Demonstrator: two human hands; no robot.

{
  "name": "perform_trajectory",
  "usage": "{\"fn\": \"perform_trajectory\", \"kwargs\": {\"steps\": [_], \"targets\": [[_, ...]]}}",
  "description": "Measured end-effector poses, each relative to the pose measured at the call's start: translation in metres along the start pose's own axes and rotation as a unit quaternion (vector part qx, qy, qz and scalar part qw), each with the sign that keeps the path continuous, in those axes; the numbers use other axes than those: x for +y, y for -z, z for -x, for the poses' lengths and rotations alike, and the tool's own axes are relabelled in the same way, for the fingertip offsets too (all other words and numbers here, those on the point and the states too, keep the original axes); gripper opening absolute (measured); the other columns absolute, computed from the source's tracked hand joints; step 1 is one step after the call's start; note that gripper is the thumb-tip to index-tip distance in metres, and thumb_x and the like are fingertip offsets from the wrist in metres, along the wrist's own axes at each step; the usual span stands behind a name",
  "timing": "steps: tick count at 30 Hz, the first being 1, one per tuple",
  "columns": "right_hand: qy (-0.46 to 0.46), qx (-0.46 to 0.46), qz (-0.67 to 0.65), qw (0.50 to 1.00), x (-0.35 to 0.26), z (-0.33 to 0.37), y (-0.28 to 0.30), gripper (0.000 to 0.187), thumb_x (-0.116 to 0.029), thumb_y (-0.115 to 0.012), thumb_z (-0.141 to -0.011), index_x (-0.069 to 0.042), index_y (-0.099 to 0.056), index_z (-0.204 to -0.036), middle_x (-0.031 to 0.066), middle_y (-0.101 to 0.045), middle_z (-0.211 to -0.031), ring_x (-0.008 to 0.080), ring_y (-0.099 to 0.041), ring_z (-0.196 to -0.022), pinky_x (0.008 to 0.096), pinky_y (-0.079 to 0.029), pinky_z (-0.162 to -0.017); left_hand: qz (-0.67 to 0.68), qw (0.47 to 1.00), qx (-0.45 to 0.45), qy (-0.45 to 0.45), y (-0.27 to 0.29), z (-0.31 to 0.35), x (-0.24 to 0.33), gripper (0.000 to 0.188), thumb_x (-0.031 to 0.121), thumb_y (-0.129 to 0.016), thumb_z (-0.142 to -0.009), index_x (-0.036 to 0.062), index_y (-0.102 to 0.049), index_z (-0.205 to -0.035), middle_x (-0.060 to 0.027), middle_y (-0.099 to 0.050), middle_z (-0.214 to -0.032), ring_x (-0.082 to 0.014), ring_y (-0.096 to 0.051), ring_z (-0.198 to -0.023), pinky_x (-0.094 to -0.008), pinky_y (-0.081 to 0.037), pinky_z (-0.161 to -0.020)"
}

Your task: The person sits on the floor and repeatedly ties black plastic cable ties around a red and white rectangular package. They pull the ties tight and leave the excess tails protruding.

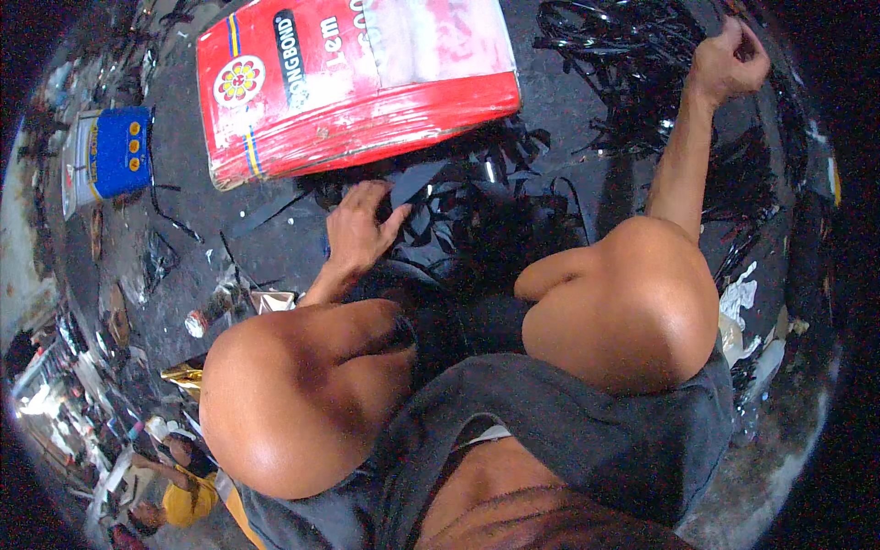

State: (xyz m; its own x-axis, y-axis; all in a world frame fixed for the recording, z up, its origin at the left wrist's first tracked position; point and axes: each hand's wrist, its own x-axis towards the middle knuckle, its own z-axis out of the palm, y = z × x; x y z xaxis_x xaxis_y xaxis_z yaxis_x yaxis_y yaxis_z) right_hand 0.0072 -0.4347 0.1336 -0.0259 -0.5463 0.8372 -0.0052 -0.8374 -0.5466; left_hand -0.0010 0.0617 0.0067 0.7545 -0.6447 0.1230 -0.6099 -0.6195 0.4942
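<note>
My left hand (360,229) rests palm down beside a heap of glossy black strips (454,183), its thumb spread from the bent fingers; the fingertips touch or nearly touch the strips. Just beyond it lies a large red and white rectangular tin (367,101) with a flower emblem, on its side. My right hand (733,62) is stretched out to the far right with its fingers curled to the thumb. Whatever may be in that grip is too small or hidden to make out. Next to it spreads a tangle of thin black strips (632,60).
A blue and white tin (108,154) stands at the left on the dark floor (183,266). Scraps and litter (78,403) crowd the lower left, where a person in a yellow top (188,500) sits. Crumpled white plastic (738,298) lies beside my right knee (642,302).
</note>
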Motion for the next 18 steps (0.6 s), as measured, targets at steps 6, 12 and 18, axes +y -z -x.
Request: {"fn": "perform_trajectory", "kwargs": {"steps": [6, 12, 18], "targets": [[-0.188, -0.599, -0.291, 0.722, -0.166, 0.068, 0.023, 0.04, -0.013, -0.081, -0.077, -0.004, -0.065, -0.112, 0.0053, -0.067, -0.104, 0.0155, -0.064, -0.099, 0.0311, -0.052, -0.088, 0.298, 0.926, -0.228, 0.046, 0.082, -0.07, 0.077, 0.035, 0.017, -0.089, -0.07, 0.0034, -0.065, -0.091, -0.0056, -0.064, -0.084, -0.0134, -0.063, -0.085, -0.0298, -0.05, -0.078], [-0.352, -0.795, -0.373, 0.323, -0.212, 0.098, 0.022, 0.037, -0.035, -0.073, -0.091, -0.005, -0.066, -0.112, 0.0001, -0.066, -0.085, 0.009, -0.057, -0.078, 0.0285, -0.046, -0.069, 0.286, 0.942, -0.169, 0.045, 0.18, -0.094, 0.107, 0.034, 0.016, -0.092, -0.067, 0.0022, -0.068, -0.088, 0.0005, -0.065, -0.078, -0.0078, -0.06, -0.076, -0.025, -0.047, -0.069], [-0.322, -0.617, -0.415, 0.586, -0.175, 0.03, 0.027, 0.025, -0.03, -0.066, -0.093, -0.006, -0.071, -0.095, -0.0015, -0.063, -0.072, 0.0064, -0.055, -0.065, 0.0247, -0.043, -0.059, 0.44, 0.868, -0.15, 0.177, 0.197, -0.075, 0.012, 0.034, 0.025, -0.091, -0.07, 0.0042, -0.066, -0.079, 0.0049, -0.056, -0.067, -0.0035, -0.051, -0.064, -0.0222, -0.037, -0.056]]}}
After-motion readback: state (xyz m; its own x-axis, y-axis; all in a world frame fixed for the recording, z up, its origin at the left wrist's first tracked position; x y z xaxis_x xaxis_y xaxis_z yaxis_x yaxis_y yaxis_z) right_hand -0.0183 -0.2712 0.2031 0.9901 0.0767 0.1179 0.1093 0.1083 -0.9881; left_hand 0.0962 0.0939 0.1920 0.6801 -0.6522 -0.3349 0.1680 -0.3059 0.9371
